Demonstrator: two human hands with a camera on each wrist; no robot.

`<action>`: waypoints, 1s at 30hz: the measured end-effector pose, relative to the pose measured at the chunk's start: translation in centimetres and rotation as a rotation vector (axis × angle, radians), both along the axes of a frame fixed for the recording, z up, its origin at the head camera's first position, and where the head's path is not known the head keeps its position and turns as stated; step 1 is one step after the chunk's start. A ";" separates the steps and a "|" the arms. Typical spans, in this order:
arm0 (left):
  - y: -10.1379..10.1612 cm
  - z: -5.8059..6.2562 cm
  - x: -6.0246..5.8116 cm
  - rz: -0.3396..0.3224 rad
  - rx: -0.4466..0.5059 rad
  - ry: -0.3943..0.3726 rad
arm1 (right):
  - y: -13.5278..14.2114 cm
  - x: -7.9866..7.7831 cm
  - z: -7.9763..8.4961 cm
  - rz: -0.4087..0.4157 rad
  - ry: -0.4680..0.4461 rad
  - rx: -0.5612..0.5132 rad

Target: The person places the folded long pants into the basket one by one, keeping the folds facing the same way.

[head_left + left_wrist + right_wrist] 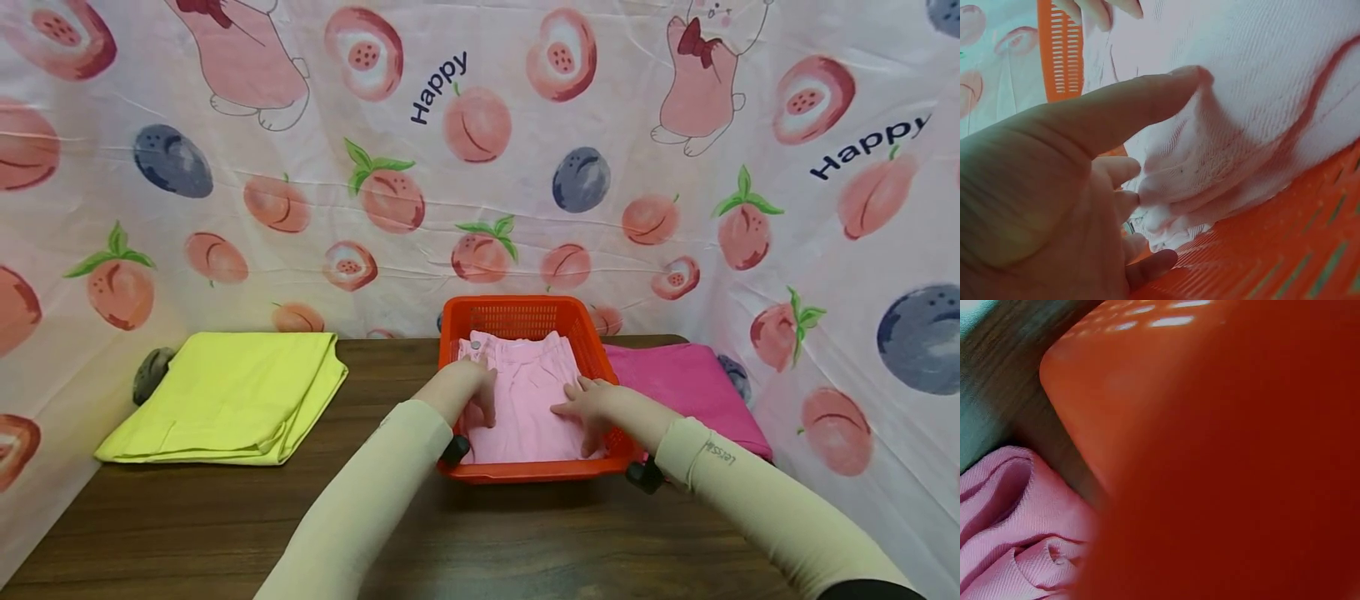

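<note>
This pink cloth (528,429) seems soft and light, best held by both sides; my left hand (465,386) and right hand (604,405) touch it, fingers (567,407) apart.

Basket (525,472) is orange-red; garment (525,400), plain light pink; yellow cloth (217,396) and magenta cloth (682,387), unpatterned; table (525,542), brown, wood-grained; sleeves (367,500), cream; backdrop (517,192), whitish-pink, bears peaches, blue fruit, pink-bodied rabbits and dark "Happy" lettering

"Happy" (439,88) appears 2 times on the backdrop (517,187); right sleeve lettering (720,452) unclear.
</note>
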State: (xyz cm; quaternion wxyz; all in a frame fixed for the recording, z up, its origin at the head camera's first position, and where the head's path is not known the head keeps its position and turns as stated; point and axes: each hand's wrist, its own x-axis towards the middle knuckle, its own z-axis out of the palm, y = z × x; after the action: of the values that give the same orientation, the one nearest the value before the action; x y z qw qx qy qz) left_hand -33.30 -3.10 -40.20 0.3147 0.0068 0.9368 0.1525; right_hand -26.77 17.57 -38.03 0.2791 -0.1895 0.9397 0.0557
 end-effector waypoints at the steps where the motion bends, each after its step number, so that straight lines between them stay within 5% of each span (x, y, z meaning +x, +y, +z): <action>1: 0.0 0.3 0.4 -0.002 0.019 0.008 | -0.1 0.1 0.2 0.012 0.000 -0.007; 6: 0.3 3.0 3.4 -0.181 0.010 0.173 | -0.3 -0.4 1.7 0.038 0.008 -0.104; 10: 0.9 3.6 3.7 -0.284 -0.089 0.364 | -0.9 -1.3 3.0 0.028 0.086 -0.163; 21: 0.9 4.3 3.1 -0.226 -0.140 0.395 | -2.5 -4.1 2.9 -0.054 0.180 -0.193; 30: 1.1 3.2 2.3 -0.200 -0.054 0.413 | -3.6 -5.8 0.9 -0.113 0.149 -0.280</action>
State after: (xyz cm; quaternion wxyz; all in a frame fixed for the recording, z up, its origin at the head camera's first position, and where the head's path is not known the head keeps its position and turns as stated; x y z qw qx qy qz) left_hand -30.97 -1.95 -37.05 0.1300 0.1221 0.9798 0.0908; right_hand -32.52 13.94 -37.15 0.1820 -0.1688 0.9656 -0.0775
